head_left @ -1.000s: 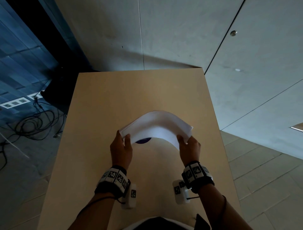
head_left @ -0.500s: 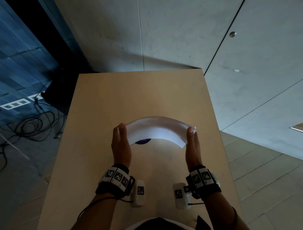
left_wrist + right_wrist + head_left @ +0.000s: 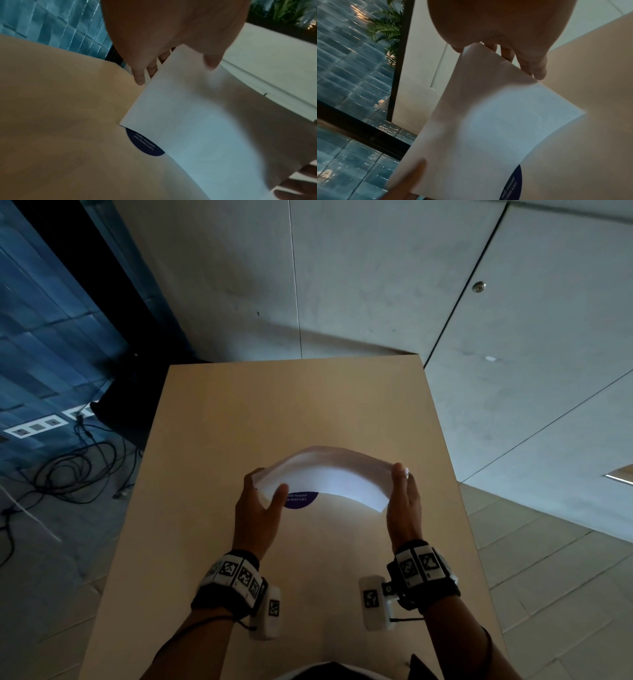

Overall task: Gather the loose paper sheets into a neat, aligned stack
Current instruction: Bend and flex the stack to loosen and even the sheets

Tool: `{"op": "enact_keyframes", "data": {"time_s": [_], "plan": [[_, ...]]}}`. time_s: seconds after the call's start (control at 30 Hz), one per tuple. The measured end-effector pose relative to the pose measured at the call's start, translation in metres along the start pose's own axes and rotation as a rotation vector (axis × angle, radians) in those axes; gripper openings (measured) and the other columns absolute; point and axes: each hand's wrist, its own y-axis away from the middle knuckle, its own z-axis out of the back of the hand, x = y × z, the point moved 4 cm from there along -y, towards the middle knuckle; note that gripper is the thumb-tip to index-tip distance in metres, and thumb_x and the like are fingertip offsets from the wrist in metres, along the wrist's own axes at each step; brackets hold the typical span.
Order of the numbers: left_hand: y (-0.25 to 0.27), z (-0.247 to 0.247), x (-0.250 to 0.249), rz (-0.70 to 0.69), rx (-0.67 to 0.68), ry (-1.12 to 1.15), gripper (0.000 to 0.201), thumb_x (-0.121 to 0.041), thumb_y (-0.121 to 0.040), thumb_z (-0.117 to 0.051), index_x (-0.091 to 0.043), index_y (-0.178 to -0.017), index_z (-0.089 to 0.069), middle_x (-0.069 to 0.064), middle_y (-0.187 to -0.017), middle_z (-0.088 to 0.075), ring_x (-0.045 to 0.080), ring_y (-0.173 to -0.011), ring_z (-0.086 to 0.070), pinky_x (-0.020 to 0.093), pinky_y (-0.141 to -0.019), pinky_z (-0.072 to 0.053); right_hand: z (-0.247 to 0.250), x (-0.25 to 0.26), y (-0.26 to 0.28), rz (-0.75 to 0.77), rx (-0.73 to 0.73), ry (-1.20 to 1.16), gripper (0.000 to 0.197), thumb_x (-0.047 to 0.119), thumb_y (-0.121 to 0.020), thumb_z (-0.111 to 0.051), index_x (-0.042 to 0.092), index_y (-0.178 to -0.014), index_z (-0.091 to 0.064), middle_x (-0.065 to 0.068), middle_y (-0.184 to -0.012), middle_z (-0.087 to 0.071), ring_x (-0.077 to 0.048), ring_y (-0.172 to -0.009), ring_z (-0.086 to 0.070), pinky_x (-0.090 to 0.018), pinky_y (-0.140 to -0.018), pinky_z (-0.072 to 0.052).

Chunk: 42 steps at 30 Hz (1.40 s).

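Note:
A stack of white paper sheets [image 3: 329, 477] arches upward above the light wooden table [image 3: 274, 405], held by its two short ends. My left hand [image 3: 265, 491] grips the left end, thumb on the near face and fingers behind; the left wrist view shows that end [image 3: 197, 128] between thumb and fingers. My right hand [image 3: 400, 484] holds the right end, and in the right wrist view the paper edge [image 3: 488, 128] passes between its thumb and fingers. The sheet edges look roughly flush.
A dark blue round sticker [image 3: 301, 500] lies on the table under the arch. Bare tabletop stretches to the far edge near the grey wall [image 3: 342, 285]. Cables [image 3: 68, 470] trail over the floor to the left, beside a dark object [image 3: 113, 412].
Half a second ago both hands pressed flat against the stack's ends. Now the left thumb has come round onto the near face and both hands grip, with the stack raised a little.

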Motion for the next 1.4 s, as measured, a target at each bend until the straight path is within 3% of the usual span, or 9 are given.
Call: {"op": "enact_keyframes", "data": {"time_s": [0.1,0.27,0.43,0.6,0.73,0.93,1.1,1.27,1.4], "plan": [[-0.007,0.012,-0.005,-0.146,-0.073,-0.202,0.03,-0.026,-0.096,-0.052,-0.01,-0.122,-0.056,0.011,-0.107,-0.069,0.023,-0.095,-0.065,0.026,-0.077,-0.047,0.007,0.008,-0.012,0.082,-0.061,0.104,0.031,0.041,-0.096,-0.04,0.019,-0.111,-0.058,0.0,-0.11,-0.061,-0.025,-0.112,-0.057,-0.026,-0.077,-0.041],[-0.019,0.026,-0.044,-0.415,-0.019,-0.407,0.023,-0.023,-0.096,-0.053,-0.015,-0.115,-0.063,0.003,-0.091,-0.073,0.011,-0.077,-0.063,0.011,-0.067,-0.04,0.009,0.05,-0.02,0.442,-0.126,0.544,0.046,0.04,-0.094,-0.048,0.023,-0.136,-0.042,-0.006,-0.145,-0.038,-0.028,-0.141,-0.031,-0.052,-0.117,-0.023],[-0.027,0.027,-0.096,-0.614,0.118,-0.55,0.03,-0.033,-0.097,-0.046,-0.02,-0.118,-0.062,0.004,-0.102,-0.074,0.023,-0.087,-0.069,0.024,-0.073,-0.048,-0.025,0.089,0.004,0.653,0.446,0.902,0.057,0.053,-0.087,-0.055,0.035,-0.139,-0.04,0.007,-0.149,-0.043,-0.016,-0.142,-0.034,-0.053,-0.12,-0.009],[-0.021,0.026,-0.144,-0.701,0.257,-0.609,0.036,-0.043,-0.094,-0.044,-0.027,-0.122,-0.06,0.0,-0.115,-0.072,0.021,-0.101,-0.068,0.035,-0.087,-0.055,-0.017,0.094,0.012,0.616,0.437,0.824,0.009,0.034,-0.092,-0.055,0.025,-0.091,-0.058,0.005,-0.078,-0.065,-0.024,-0.074,-0.062,-0.03,-0.066,-0.039],[-0.025,0.046,-0.14,-0.524,0.31,-0.457,0.025,-0.049,-0.088,-0.058,-0.032,-0.105,-0.063,-0.015,-0.095,-0.072,0.003,-0.089,-0.067,0.032,-0.079,-0.055,-0.002,0.088,0.015,0.503,0.431,0.599,0.021,0.03,-0.088,-0.063,0.029,-0.071,-0.051,0.009,-0.061,-0.055,-0.003,-0.054,-0.05,-0.021,-0.054,-0.039],[-0.023,0.079,-0.091,-0.208,0.219,-0.087,0.008,-0.024,-0.081,-0.074,-0.023,-0.086,-0.069,-0.02,-0.081,-0.071,-0.008,-0.073,-0.063,0.009,-0.067,-0.048,0.022,0.083,0.009,0.364,0.482,0.258,0.014,0.024,-0.086,-0.068,0.013,-0.095,-0.07,-0.012,-0.092,-0.074,-0.031,-0.089,-0.07,-0.049,-0.081,-0.057],[-0.006,0.06,-0.062,0.03,0.29,0.377,0.028,-0.036,-0.075,-0.069,-0.016,-0.095,-0.07,0.005,-0.099,-0.075,0.025,-0.096,-0.071,0.041,-0.086,-0.057,0.016,0.078,0.001,0.185,0.475,-0.101,0.016,0.009,-0.086,-0.067,0.011,-0.101,-0.072,-0.022,-0.102,-0.072,-0.035,-0.09,-0.07,-0.051,-0.084,-0.056],[0.005,0.028,-0.023,0.116,0.31,0.202,0.02,-0.016,-0.093,-0.06,-0.015,-0.113,-0.065,0.004,-0.102,-0.074,0.023,-0.096,-0.072,0.027,-0.069,-0.058,-0.008,0.033,-0.019,0.004,0.364,-0.088,0.023,0.021,-0.079,-0.07,0.019,-0.101,-0.073,-0.017,-0.102,-0.074,-0.035,-0.091,-0.071,-0.052,-0.082,-0.057],[-0.002,0.017,0.037,0.241,0.235,-0.002,0.035,-0.031,-0.087,-0.065,-0.018,-0.119,-0.059,0.008,-0.109,-0.068,0.03,-0.102,-0.066,0.046,-0.082,-0.057,-0.032,-0.015,-0.032,-0.084,0.374,0.201,0.034,0.016,-0.081,-0.064,0.016,-0.115,-0.064,-0.015,-0.114,-0.069,-0.034,-0.104,-0.065,-0.053,-0.093,-0.052]]}}
